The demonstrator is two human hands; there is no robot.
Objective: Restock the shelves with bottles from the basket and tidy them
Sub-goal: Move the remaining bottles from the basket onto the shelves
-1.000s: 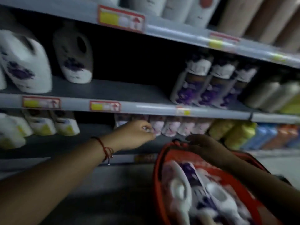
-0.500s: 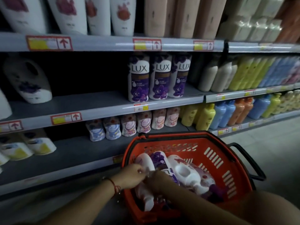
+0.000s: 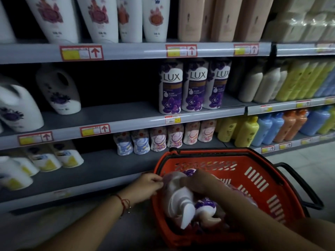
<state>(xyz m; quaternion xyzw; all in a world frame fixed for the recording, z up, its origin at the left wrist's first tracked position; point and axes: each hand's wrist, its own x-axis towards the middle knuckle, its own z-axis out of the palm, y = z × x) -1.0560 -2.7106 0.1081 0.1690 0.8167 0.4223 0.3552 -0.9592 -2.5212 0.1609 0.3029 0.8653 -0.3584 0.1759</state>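
Observation:
An orange basket (image 3: pixel 253 178) sits low in front of the shelves, with several white and purple bottles lying in it. A large white handled bottle (image 3: pixel 178 198) lies on top at the basket's left side. My left hand (image 3: pixel 147 185) pinches that bottle's left edge at the basket rim. My right hand (image 3: pixel 198 182) curls over its upper end from the right. A second bottle with a purple flower label (image 3: pixel 206 205) lies under my right forearm. Two matching white jugs (image 3: pixel 58 89) stand at the left of the middle shelf (image 3: pixel 112 118).
Three LUX bottles (image 3: pixel 192 86) stand to the right of a bare stretch of the middle shelf. Small pastel bottles (image 3: pixel 157 138) line the lower shelf just behind the basket. Yellow, blue and orange bottles (image 3: pixel 268 127) fill the right. The basket's black handle (image 3: pixel 306 187) sticks out right.
My left hand left the small bottles on the lower shelf and came down to the basket. My right hand went from the rim into the basket. Both now hold the white bottle.

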